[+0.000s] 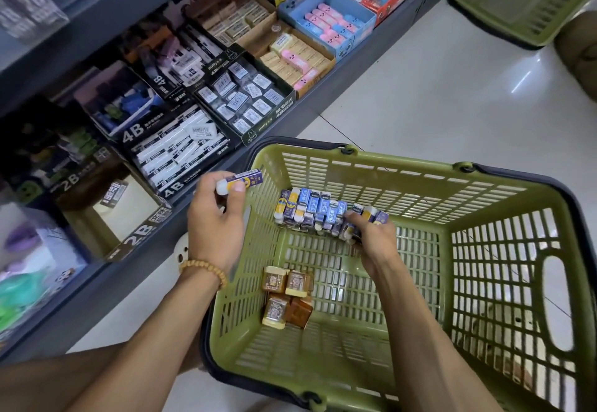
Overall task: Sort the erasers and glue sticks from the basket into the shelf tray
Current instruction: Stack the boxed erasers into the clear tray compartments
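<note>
1 eraser [240, 181] is pinched in the left hand [215, 217] above the basket [504, 282] rim, long axis pointed at the shelf tray [122, 217] just beyond, so the left is nearer, while the right hand [371, 234] is curled round erasers in the eraser pile [318, 209] at the basket's far wall.

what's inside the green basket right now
Inside the green basket: a pile of blue and purple erasers at the far wall, with the right hand covering some, and four brown packets nearer.
</note>
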`<control>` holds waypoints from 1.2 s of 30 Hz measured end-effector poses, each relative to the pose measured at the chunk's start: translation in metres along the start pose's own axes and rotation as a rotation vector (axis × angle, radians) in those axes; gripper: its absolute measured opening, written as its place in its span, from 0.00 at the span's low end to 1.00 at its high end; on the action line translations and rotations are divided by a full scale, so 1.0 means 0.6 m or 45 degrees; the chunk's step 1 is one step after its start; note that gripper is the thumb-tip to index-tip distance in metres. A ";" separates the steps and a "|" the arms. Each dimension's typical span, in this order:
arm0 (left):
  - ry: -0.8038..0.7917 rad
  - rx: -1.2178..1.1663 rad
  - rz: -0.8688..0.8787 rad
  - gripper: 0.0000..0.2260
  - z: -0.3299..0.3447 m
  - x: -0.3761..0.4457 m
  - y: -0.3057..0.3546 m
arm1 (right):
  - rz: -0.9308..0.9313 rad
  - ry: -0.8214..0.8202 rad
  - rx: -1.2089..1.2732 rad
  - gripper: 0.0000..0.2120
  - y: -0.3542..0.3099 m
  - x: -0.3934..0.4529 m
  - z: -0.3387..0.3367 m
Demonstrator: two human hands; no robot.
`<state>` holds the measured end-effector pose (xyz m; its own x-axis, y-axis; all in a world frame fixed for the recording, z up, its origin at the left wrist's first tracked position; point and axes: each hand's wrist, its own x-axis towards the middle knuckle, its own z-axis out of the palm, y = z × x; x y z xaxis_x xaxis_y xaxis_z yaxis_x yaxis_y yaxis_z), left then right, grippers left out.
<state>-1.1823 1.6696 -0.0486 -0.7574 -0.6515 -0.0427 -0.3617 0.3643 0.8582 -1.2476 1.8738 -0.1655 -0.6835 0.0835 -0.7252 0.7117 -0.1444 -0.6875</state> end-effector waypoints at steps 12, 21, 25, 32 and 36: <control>0.038 -0.121 -0.098 0.02 -0.026 -0.004 0.014 | -0.069 -0.373 0.550 0.09 -0.117 -0.170 0.014; 0.025 -0.265 -0.043 0.04 -0.139 0.000 0.115 | -0.247 -0.631 0.578 0.06 -0.223 -0.302 0.094; 0.060 -0.300 0.073 0.06 -0.206 0.001 0.176 | -0.296 -0.754 0.560 0.10 -0.256 -0.348 0.138; 0.159 -0.274 0.302 0.09 -0.334 0.048 0.245 | -0.306 -0.896 0.487 0.10 -0.316 -0.411 0.235; 0.218 -0.174 0.336 0.09 -0.395 0.120 0.259 | -0.353 -0.933 0.439 0.02 -0.351 -0.426 0.278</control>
<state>-1.1643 1.5217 0.2031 -0.7087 -0.6532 0.2665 -0.0805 0.4502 0.8893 -1.2500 1.7182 0.1709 -0.8423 -0.4813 -0.2427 0.4957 -0.5149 -0.6994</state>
